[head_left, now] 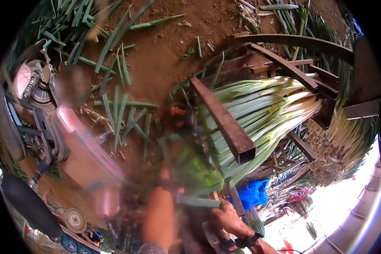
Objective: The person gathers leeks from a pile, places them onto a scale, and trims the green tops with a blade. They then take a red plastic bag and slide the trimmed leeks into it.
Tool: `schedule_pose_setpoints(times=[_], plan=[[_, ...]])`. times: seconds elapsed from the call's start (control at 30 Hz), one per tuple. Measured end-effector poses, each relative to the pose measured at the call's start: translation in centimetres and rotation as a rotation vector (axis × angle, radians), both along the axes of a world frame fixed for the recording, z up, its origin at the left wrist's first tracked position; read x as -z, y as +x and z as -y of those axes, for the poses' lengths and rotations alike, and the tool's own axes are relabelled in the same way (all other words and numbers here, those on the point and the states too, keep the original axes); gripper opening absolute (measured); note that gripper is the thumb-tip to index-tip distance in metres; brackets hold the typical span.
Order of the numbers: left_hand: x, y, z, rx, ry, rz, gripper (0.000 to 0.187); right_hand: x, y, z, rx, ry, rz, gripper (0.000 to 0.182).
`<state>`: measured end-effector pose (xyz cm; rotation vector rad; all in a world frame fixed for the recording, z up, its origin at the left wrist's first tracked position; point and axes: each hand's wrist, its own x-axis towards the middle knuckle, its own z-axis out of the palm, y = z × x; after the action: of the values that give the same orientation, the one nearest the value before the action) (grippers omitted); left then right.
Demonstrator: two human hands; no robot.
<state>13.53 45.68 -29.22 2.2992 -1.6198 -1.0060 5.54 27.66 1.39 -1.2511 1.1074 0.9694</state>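
My right hand (227,216), with a dark band at the wrist, is low in the middle of the head view. Its fingers are closed at the end of a flat green onion leaf (201,202). A blurred bare forearm (158,218), seemingly my left, rises from the bottom edge; its hand is lost in the smear near the leaf ends, so its fingers cannot be read. Just right of it a thick bundle of green onions (254,118) lies in a rusty metal frame (230,122), white root ends to the right. The bundle's cut green ends are blurred.
A pink motor scooter (86,144) stands at the left. Cut green leaves (118,108) lie scattered on the brown soil (154,59). More green onions (347,122) are piled at the right. A blue plastic bag (255,192) is below the frame.
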Motion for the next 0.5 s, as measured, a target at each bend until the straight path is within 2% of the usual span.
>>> schedule_pose_setpoints(times=[0.1, 0.2, 0.27, 0.33, 0.37, 0.43, 0.47, 0.5], plan=[[-2.3, 3.0, 0.3, -0.158, 0.017, -0.089, 0.033, 0.5, 1.6, -1.4, 0.327, 0.079, -0.122, 0.033], [-5.5, 7.4, 1.3, -0.326, 0.017, -0.14, 0.033, -0.3, 6.0, -1.2, 0.527, 0.217, -0.146, 0.027], [-8.3, 11.3, 2.6, -0.451, -0.01, -0.16, 0.033, 1.6, 3.4, -3.2, 0.447, 0.2, -0.056, 0.024], [-11.5, 15.8, 4.4, -0.58, -0.065, -0.146, 0.033, 0.9, 5.3, -3.1, 0.52, 0.242, -0.133, 0.022], [-13.4, 18.2, 5.5, -0.637, -0.11, -0.122, 0.032, -1.7, 9.1, -2.1, 0.637, 0.294, -0.258, 0.02], [-18.1, 23.4, 8.0, -0.741, -0.228, -0.058, 0.032, -3.6, 11.5, -2.1, 0.764, 0.411, -0.252, 0.02], [-20.5, 26.2, 9.5, -0.784, -0.29, -0.011, 0.032, -3.3, 10.9, -2.9, 0.776, 0.474, -0.113, 0.022], [-23.7, 29.0, 10.4, -0.83, -0.377, 0.039, 0.032, -4.4, 13.2, -2.7, 0.888, 0.481, -0.135, 0.007]])
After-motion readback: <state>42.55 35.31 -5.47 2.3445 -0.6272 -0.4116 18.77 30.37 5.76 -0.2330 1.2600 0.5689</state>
